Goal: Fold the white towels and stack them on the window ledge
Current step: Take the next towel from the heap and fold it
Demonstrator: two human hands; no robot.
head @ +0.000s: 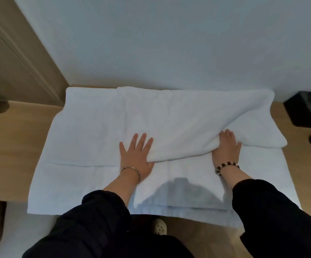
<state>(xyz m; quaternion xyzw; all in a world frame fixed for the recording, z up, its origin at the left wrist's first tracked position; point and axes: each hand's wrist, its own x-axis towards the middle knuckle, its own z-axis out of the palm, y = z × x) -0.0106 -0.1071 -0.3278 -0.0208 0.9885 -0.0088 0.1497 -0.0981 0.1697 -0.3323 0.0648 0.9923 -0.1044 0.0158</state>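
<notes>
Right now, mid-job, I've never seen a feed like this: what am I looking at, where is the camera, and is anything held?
No machine here: a person works with bare hands, and the single picture comes from a camera worn on their head, looking down. A large white terry towel lies spread on a light wooden surface, with a thick flap folded over on its right part. The left hand lies flat on the towel, fingers spread, at the flap's edge. The right hand is partly tucked under the flap; whether it grips is hidden. A black box stands at far right.
</notes>
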